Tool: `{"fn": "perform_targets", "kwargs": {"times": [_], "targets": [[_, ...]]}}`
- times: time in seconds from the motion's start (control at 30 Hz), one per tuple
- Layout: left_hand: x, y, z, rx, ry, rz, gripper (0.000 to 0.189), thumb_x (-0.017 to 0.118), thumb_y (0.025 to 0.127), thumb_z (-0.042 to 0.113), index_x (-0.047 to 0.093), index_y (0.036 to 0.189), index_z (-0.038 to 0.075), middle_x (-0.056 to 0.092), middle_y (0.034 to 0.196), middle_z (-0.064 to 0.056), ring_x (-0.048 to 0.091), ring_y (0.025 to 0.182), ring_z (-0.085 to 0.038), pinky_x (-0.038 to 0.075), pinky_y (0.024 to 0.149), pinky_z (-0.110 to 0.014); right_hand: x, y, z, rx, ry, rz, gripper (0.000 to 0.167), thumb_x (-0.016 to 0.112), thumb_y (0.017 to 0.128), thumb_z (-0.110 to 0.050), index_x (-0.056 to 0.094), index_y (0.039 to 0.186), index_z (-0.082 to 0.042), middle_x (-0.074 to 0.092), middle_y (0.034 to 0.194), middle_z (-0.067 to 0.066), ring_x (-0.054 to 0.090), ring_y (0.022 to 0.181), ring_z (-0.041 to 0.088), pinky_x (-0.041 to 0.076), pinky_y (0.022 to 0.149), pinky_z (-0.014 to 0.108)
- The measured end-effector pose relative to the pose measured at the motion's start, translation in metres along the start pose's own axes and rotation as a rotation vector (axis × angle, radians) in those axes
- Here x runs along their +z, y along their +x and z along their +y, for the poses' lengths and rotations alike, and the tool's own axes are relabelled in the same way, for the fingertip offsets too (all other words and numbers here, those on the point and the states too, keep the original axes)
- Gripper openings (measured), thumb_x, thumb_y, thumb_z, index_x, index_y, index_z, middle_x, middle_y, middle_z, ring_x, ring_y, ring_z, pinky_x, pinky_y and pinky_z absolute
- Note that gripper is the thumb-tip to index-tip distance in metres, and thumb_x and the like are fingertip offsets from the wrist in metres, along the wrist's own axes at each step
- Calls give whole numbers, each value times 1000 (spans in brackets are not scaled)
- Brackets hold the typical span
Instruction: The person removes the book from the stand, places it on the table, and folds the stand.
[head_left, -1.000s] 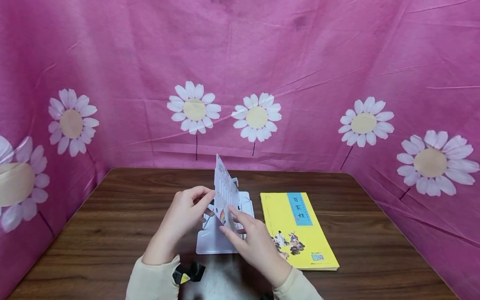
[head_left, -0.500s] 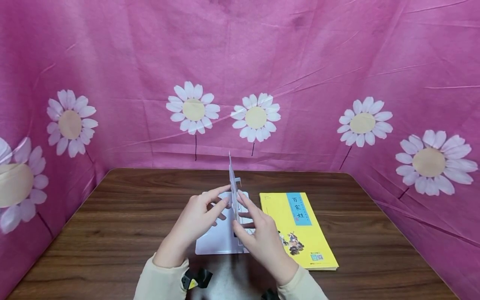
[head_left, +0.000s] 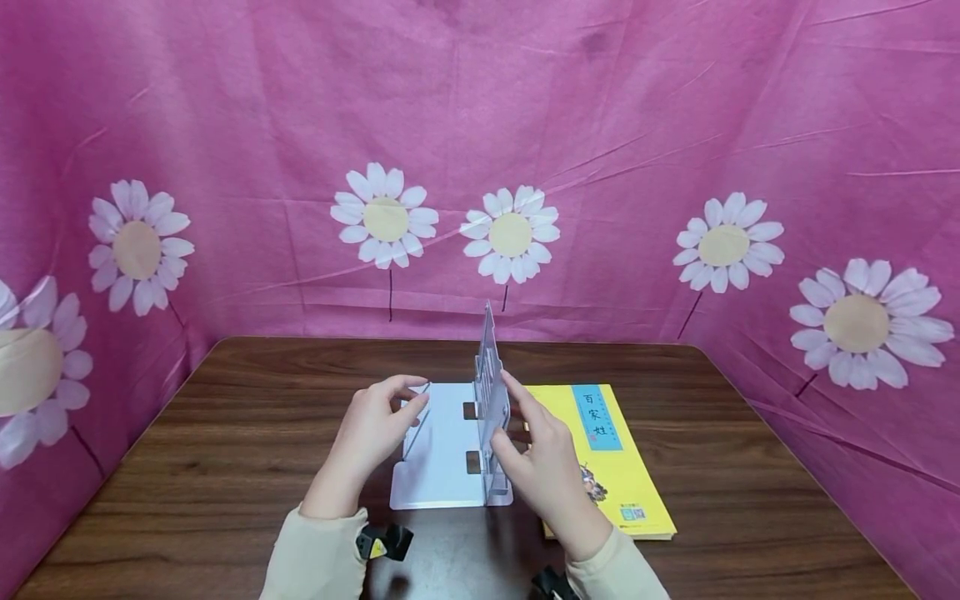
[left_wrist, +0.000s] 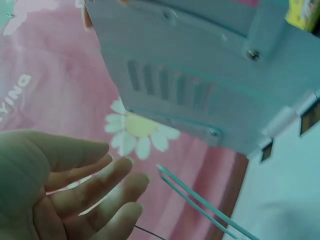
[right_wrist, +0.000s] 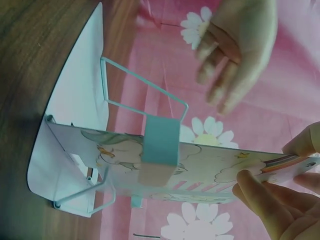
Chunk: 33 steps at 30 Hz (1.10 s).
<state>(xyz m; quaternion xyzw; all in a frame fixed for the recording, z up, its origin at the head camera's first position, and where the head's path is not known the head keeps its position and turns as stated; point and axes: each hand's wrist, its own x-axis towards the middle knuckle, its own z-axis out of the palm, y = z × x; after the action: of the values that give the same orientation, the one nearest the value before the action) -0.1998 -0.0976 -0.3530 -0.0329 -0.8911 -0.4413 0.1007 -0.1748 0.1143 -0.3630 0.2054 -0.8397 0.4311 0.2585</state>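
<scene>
head looks forward and down; both wrist views (closer, tilted) share the panel (left_wrist: 185, 57).

Pink cloth (head_left: 622, 108) printed with white daisies (head_left: 385, 218) hung behind and beside the wood-grain table (head_left: 247, 417); its far corners were rounded, and a pale sheen (head_left: 453, 554) lay well off the far edge.
</scene>
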Motion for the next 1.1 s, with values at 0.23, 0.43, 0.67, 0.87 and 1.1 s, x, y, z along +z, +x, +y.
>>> {"fn": "perform_targets", "kwargs": {"times": [0.23,0.43,0.67,0.87,1.1], "targets": [[9,7,-17,-21,93,-61,16,70,91,24,78,101,13,75,99,-3,64,82,-16,51,70,-33,-5,1,-2,77,6,-31,63,67,83,-2,53,143,-15,71,118,12,70,85,17,61,73,36],[15,9,-25,-32,105,-94,9,72,90,22,79,92,17,75,95,0,64,84,-15,51,71,-33,-5,2,-2,120,55,-52,62,66,84,-1,53,143,-17,68,127,12,74,92,26,61,75,40],[26,10,-33,-52,114,-168,12,73,89,21,79,96,14,75,102,-3,63,80,-13,51,67,-30,-7,2,-1,190,109,-68,59,64,87,-3,53,142,-22,68,127,13,74,90,26,62,74,37],[35,10,-37,1,190,-171,9,75,86,17,80,92,16,76,93,1,68,90,-20,52,76,-36,-9,3,-3,215,128,-86,60,65,87,-3,53,142,-25,67,129,13,74,92,26,61,75,38],[43,9,-43,19,192,-191,5,77,83,12,76,88,13,73,80,4,65,83,-16,50,74,-35,-9,3,-3,232,137,-97,61,65,87,-3,52,142,-26,66,131,12,74,94,28,61,76,39]]}}
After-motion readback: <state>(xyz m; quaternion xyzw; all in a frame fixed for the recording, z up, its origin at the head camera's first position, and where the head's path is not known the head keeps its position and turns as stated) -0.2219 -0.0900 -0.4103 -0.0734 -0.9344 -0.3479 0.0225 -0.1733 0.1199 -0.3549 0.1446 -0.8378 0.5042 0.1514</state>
